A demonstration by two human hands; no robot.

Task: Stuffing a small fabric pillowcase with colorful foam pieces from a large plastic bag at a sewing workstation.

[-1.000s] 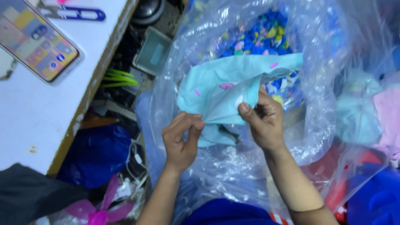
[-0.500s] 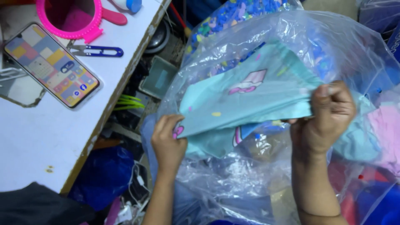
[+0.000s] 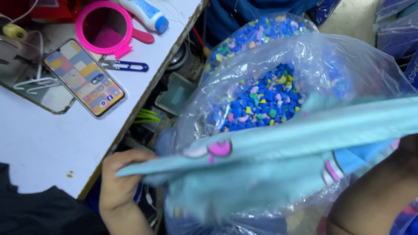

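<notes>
Left hand (image 3: 119, 182) fingers closed on light-blue cloth (image 3: 278, 161), stretched blurred over clear plastic bag (image 3: 305, 56). Right hand hidden behind cloth beside bag; grip unreadable, forearm visible only.

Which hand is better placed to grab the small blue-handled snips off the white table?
Left, probably. The left hand grips the light blue cloth right beside the table edge, below the snips. The right forearm is across the plastic bag, hand unseen.
</notes>
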